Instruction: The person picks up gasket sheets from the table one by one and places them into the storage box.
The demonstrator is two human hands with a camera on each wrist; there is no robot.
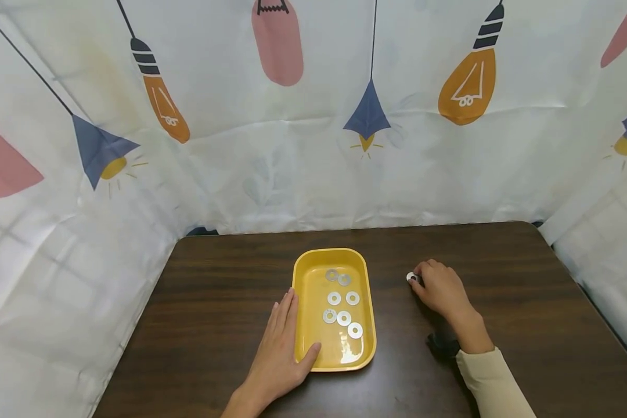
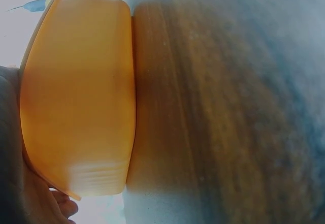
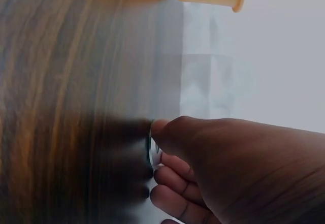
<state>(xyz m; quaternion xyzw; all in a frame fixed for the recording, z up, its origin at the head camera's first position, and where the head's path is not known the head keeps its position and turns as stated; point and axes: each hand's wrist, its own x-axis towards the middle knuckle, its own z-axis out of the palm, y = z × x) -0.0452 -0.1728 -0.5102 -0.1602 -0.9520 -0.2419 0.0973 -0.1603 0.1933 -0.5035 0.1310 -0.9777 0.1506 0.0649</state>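
Observation:
A yellow tray [image 1: 309, 302] stands on the dark wooden table, with several flat metal washers [image 1: 343, 318] lying spread over its floor. My left hand [image 1: 278, 351] rests along the tray's left side, fingers straight and thumb over the near left rim. The left wrist view shows the tray's outer wall [image 2: 81, 92] close up beside that hand. To the right of the tray, my right hand [image 1: 441, 290] pinches a single washer [image 1: 411, 277] down at the tabletop. In the right wrist view, thumb and fingers are at this washer's [image 3: 153, 150] edge, partly covering it.
The brown table [image 1: 230, 278] reaches back to a white curtain [image 1: 303, 174] printed with lamps and bulbs, which also hangs along both sides. A dark band [image 1: 443, 346] shows under the right wrist.

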